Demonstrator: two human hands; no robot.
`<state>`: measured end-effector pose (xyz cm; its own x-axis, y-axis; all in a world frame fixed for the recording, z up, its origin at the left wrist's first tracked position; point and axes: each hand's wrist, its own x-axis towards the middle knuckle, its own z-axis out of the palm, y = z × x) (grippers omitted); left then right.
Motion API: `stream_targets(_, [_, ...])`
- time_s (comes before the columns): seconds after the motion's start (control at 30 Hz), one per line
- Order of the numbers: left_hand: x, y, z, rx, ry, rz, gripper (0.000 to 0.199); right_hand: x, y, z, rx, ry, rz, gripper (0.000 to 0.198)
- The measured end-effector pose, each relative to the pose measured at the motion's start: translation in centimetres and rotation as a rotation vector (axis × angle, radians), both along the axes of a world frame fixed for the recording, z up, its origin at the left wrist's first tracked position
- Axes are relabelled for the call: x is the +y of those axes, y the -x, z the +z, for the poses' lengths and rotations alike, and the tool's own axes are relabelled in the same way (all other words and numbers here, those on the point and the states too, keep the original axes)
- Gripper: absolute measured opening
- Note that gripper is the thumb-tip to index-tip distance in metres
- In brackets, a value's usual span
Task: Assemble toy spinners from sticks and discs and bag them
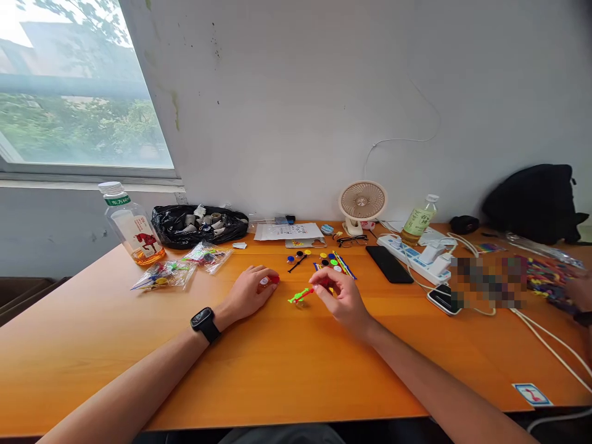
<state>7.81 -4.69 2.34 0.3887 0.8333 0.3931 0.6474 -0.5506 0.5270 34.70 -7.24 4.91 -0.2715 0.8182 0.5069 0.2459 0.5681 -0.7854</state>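
Note:
My left hand (250, 295), wearing a black watch on the wrist, rests on the table with its fingers curled round a red plastic piece (274, 280) that has a white spot. To the right of it, my right hand (341, 297) pinches a small red and green plastic stick-like piece (300, 296) between thumb and forefinger, just above the tabletop. Part of something red shows behind the right fingers. Past both hands lie several coloured discs (333, 263), a black stick piece (297, 264) and yellow and blue strips (343, 264).
Small clear bags of parts (164, 275), a bottle (134, 225) and a black plastic bag (161, 219) stand left. Behind are a fan (363, 202) and glasses (352, 241). A phone (388, 264), a power strip (416, 262) and cables lie right, near another person's hand (580, 293).

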Motion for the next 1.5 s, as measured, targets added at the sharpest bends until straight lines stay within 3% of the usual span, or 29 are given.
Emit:
stream_targets(0.23, [0.1, 0.0, -0.2, -0.004, -0.015, 0.0, 0.019, -0.4, 0.6, -0.1, -0.079, -0.109, 0.014, 0.012])
stream_targets(0.33, [0.2, 0.0, -0.3, 0.003, -0.023, -0.008, 0.019, -0.5, 1.2, -0.5, -0.133, -0.113, 0.134, 0.017])
stream_targets(0.47, [0.1, 0.0, -0.2, -0.01, -0.021, -0.017, 0.019, -0.4, 1.9, -1.4, -0.245, 0.009, 0.31, 0.024])
stream_targets(0.6, [-0.2, -0.3, 0.2, -0.007, -0.015, -0.063, 0.02, 0.2, 1.1, -1.5, -0.302, 0.117, 0.273, 0.027])
stream_targets(0.77, [-0.8, -0.7, 0.5, 0.037, -0.044, -0.155, 0.026, 1.2, -1.5, 0.2, -0.444, 0.187, 0.302, 0.024])
stream_targets(0.93, [-1.1, -0.7, 0.3, 0.063, -0.092, -0.224, 0.041, 2.4, -4.4, 2.5, -0.566, 0.347, 0.388, 0.019])
stream_targets(1.03, [-1.2, -0.5, 0.5, 0.06, -0.147, -0.125, 0.042, 2.9, -5.8, 3.4, -0.568, 0.442, 0.449, 0.019])
stream_targets(1.1, [-1.2, -0.4, 0.8, 0.063, -0.131, -0.017, 0.028, 3.1, -6.2, 3.7, -0.525, 0.469, 0.469, 0.021])
stream_targets(1.17, [-1.4, -0.3, 1.2, 0.077, -0.07, 0.042, 0.016, 3.2, -6.1, 3.8, -0.455, 0.433, 0.432, 0.023])
stream_targets(1.33, [-1.6, -0.5, 1.2, 0.071, -0.086, 0.034, 0.034, 3.5, -4.7, 2.3, -0.309, 0.303, 0.239, 0.025])
stream_targets(1.4, [-1.6, -0.6, 1.0, 0.071, -0.097, 0.007, 0.04, 3.7, -4.1, 1.2, -0.258, 0.267, 0.18, 0.029])
stream_targets(1.5, [-1.6, -0.8, 0.9, 0.072, -0.101, -0.095, 0.032, 3.6, -3.0, -0.1, -0.239, 0.215, 0.111, 0.03])
